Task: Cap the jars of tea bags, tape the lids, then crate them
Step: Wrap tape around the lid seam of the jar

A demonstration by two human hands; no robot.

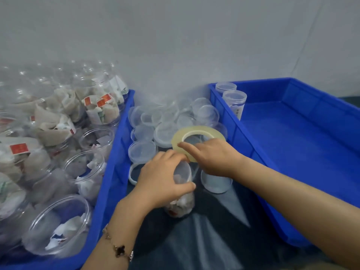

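A clear jar of tea bags (180, 205) with a lid on stands on the dark table between two blue crates. My left hand (161, 182) grips its upper part, thumb across the front. My right hand (210, 156) holds a yellowish roll of clear tape (194, 131) just above and behind the jar's lid, index finger stretched along the roll's near edge. Whether tape touches the lid is hidden by my hands.
The left blue crate (115, 162) holds several open jars of tea bags (58, 221). Loose clear lids (142, 151) lie piled on the table behind my hands. The right blue crate (292, 145) holds two capped jars (234, 100) in its far left corner.
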